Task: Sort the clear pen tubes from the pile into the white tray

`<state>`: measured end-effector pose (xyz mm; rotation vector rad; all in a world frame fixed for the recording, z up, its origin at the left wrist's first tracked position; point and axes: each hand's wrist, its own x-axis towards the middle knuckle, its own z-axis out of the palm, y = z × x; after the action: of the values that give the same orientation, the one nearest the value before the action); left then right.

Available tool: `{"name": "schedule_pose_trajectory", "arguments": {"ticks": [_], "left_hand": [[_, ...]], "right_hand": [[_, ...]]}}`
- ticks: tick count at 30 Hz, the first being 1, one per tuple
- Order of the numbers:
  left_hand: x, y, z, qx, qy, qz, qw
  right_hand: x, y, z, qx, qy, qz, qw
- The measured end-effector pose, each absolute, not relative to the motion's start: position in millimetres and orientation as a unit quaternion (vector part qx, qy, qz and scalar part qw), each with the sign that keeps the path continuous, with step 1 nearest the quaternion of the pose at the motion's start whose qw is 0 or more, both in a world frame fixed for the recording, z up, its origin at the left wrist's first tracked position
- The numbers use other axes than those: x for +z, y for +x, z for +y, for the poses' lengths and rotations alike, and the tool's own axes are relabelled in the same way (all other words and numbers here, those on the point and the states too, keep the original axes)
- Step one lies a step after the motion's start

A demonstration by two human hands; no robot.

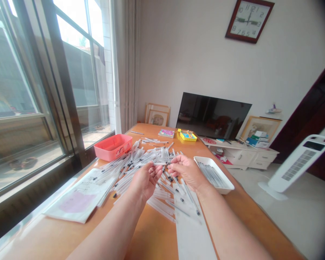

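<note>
A large loose pile of thin clear plastic tubes (141, 162) with black tips covers the middle of the wooden table (151, 234). My left hand (146, 179) is palm up over the pile, its fingers slightly curled and nothing visible in the palm. My right hand (185, 171) hangs just to its right, fingertips pinched on a thin clear tube (158, 163) that runs towards the left hand. A white rectangular tray (213, 177) holding a neat bundle of tubes stands just right of my right hand.
A coral-red plastic box (113, 147) stands at the left rear of the table, beside the window (24, 90). Printed papers (78, 196) lie front left, and a white sheet (192, 231) lies front centre. A yellow box (187, 135) and a booklet (166, 133) sit at the far end.
</note>
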<state>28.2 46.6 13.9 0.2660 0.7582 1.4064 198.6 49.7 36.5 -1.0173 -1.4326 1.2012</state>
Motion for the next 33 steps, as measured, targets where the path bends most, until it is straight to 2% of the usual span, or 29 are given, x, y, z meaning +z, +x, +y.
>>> {"name": "schedule_pose_trajectory", "arguments": {"ticks": [33], "left_hand": [[17, 32, 40, 0.64, 0.171, 0.338, 0.668]], "right_hand": [[40, 186, 45, 0.458, -0.435, -0.613, 0.474]]}}
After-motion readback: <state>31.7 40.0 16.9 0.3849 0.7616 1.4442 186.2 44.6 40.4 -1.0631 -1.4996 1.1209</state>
